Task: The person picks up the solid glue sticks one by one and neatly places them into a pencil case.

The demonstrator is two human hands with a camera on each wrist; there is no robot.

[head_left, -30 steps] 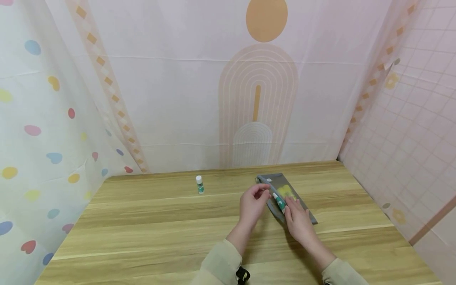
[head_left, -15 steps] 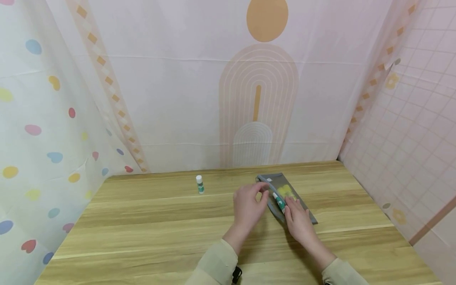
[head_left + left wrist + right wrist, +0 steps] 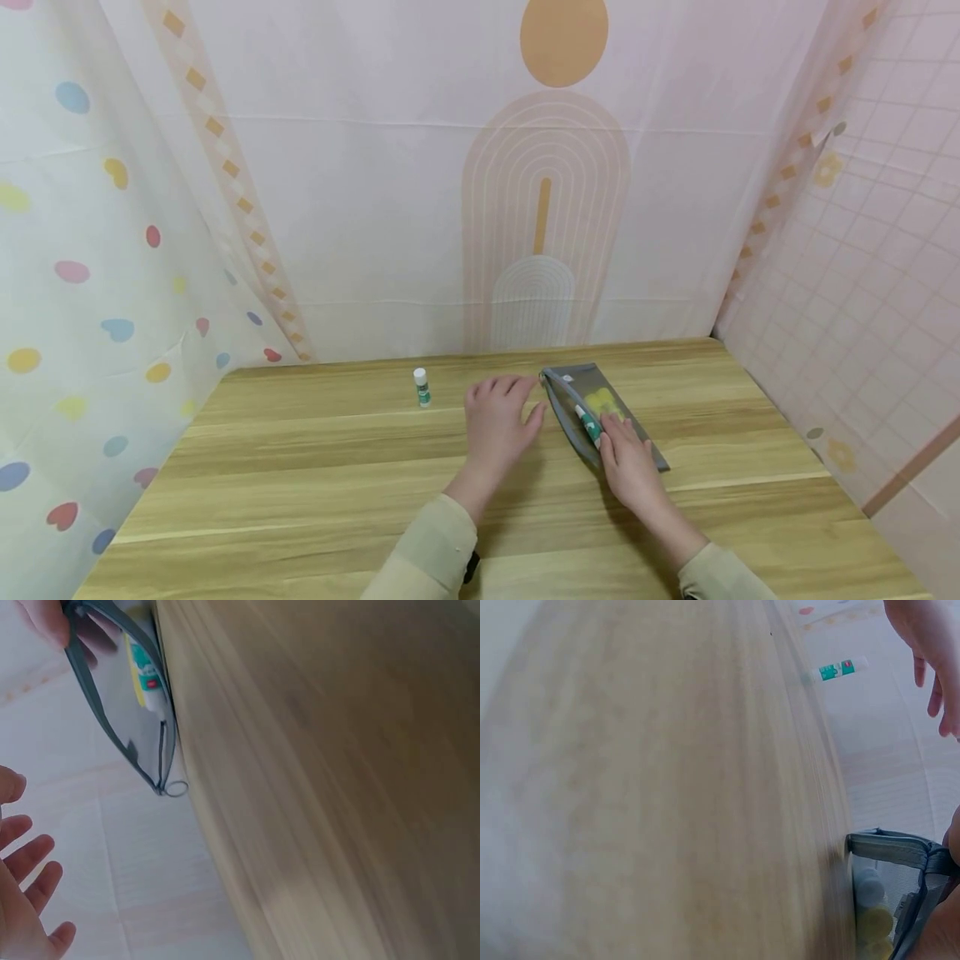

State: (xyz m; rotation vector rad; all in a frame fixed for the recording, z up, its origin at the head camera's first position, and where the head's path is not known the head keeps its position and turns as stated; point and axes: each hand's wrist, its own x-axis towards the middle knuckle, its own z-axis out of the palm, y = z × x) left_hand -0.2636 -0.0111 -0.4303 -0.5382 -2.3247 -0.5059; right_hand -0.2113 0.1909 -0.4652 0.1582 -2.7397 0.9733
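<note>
Left of centre in the head view the small glue bottle (image 3: 422, 387) stands upright on my worktop (image 3: 300, 483); my left hand (image 3: 497, 421), fingers spread and holding nothing, hovers between it and the grey mesh pouch (image 3: 577, 385). To do this well I should close my fingers round the bottle's body without tipping it. My right hand (image 3: 628, 462) pins the pouch, a tube (image 3: 587, 423) on it, right of centre; patterned cloth walls surround us.

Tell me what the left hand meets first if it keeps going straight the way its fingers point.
Probably nothing on the table: the left hand points toward the back edge, passing between the glue stick and the pouch. Beyond lies the backdrop; depth is unclear.
</note>
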